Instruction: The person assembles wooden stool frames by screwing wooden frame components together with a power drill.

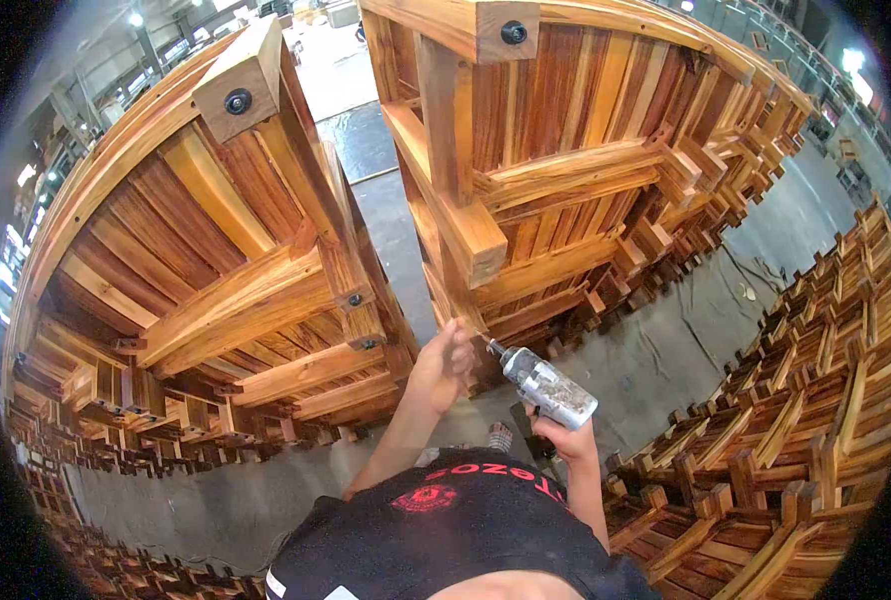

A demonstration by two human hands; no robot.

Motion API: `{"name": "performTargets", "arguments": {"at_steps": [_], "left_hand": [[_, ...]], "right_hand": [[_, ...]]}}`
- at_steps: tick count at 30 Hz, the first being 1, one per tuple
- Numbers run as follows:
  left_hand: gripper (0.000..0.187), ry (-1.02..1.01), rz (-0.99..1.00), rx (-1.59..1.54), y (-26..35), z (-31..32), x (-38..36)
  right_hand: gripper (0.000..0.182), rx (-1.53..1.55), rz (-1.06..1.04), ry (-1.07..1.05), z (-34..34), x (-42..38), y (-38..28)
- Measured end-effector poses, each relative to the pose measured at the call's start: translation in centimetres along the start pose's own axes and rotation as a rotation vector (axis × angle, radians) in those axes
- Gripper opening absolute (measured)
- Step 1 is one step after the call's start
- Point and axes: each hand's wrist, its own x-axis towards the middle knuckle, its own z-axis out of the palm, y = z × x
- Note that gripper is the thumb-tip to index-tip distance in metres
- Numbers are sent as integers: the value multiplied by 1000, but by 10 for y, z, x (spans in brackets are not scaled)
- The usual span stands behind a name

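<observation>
My right hand (563, 437) is wrapped round the grip of a power driver (551, 388) with a silvery, worn or taped body. The driver's thin bit (492, 345) points up and left, close to my left hand (446, 365). The fingers of my left hand are curled together, and whatever they may pinch is too small to make out. Both hands are in front of a stack of slatted wooden furniture (556, 190) with square legs. One leg end there carries a round black foot (514, 33).
A second stack of slatted wooden furniture (196, 190) stands at the left, with a narrow gap of grey floor (401, 230) between the stacks. More wooden pieces (766, 470) line the right side. Wrinkled dark sheeting (681, 330) lies on the floor.
</observation>
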Motion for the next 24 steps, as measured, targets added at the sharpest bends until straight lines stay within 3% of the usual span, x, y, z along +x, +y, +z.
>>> {"name": "performTargets", "arguments": {"at_steps": [7, 10, 13, 14, 17, 24], "left_hand": [[15, 54, 49, 108, 10, 24, -4], [16, 54, 51, 183, 15, 22, -4], [17, 33, 93, 249, 14, 15, -1], [18, 21, 115, 263, 12, 14, 0], [19, 106, 135, 351, 11, 21, -2], [23, 40, 119, 330, 10, 21, 6]], "right_hand": [[43, -50, -130, -61, 1, 4, 3], [34, 71, 74, 10, 1, -1, 12], [30, -18, 21, -15, 0, 2, 13], [40, -13, -44, -24, 3, 3, 8], [37, -78, -112, -79, 3, 9, -6], [30, -3, -31, -21, 4, 10, -5]]}}
